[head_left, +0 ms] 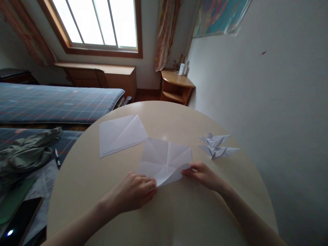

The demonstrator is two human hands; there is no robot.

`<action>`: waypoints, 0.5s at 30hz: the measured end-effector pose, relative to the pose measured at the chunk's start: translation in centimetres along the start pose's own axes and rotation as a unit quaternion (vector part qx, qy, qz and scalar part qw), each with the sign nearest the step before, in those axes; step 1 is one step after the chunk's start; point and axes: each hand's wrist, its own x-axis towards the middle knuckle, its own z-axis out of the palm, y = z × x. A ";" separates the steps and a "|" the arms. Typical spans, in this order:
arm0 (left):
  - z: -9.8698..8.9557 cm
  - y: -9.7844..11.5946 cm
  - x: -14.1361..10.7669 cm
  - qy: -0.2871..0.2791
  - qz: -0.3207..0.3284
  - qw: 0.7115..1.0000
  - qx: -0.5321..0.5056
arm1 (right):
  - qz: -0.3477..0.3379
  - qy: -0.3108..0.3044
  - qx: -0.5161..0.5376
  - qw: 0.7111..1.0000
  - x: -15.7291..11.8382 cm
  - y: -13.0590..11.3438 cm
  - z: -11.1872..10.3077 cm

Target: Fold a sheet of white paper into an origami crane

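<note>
Over the near half of the tabletop, both forearms are angled inward. The left hand is held palm-down with fingers curled; at the right hand, thumb and fingers are pinched together.

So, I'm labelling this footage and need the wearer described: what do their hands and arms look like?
The left hand and right hand are bare, with no gloves, rings or watch visible. The left forearm and right forearm show no sleeves. Nail details are too small to tell.
</note>
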 end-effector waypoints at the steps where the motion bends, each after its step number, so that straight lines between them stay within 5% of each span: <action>1: 0.1 -0.1 0.1 0.003 0.012 1.000 -0.015 | 0.010 0.027 0.007 1.000 0.1 0.3 -0.1; 9: 1.0 -0.5 1.2 -0.002 0.001 0.996 -0.084 | 0.048 0.092 0.053 0.993 1.3 2.2 -0.3; 15: 2.3 -0.1 1.2 -0.010 0.019 0.999 -0.035 | 0.000 0.178 -0.044 0.983 1.3 1.2 1.0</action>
